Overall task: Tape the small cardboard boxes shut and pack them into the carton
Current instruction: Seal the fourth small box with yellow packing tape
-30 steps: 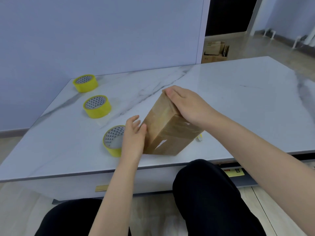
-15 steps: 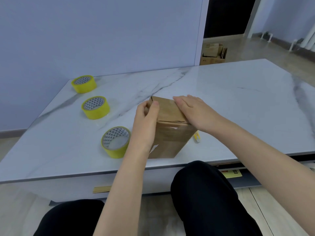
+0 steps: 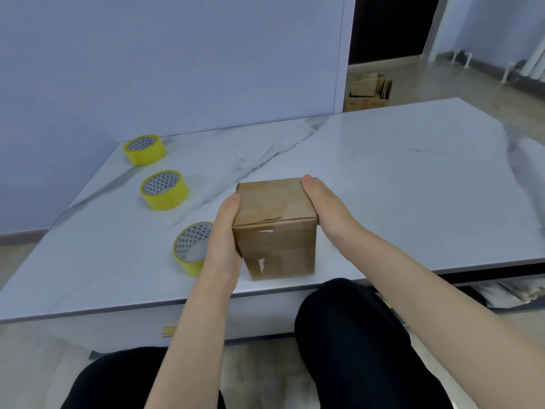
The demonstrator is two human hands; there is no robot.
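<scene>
A small brown cardboard box (image 3: 275, 228) stands upright on the white marble table (image 3: 398, 178), close to its front edge. Its top flaps are folded down, and its front face has pale torn patches. My left hand (image 3: 224, 234) grips the box's left side with the thumb at the top edge. On the right side, my right hand (image 3: 324, 208) grips it with the thumb on the top right corner. The fingers of both hands are hidden behind the box. An open carton (image 3: 368, 91) holding cardboard sits on the floor beyond the table's far edge.
Three yellow tape rolls lie left of the box: one (image 3: 191, 249) touching my left wrist, one (image 3: 163, 188) further back, one (image 3: 144, 149) near the wall. My black-clad knees (image 3: 348, 320) are below the table's front edge.
The box, tilted on an edge a second ago, has been turned and set upright. Both hands have shifted from its top to its sides.
</scene>
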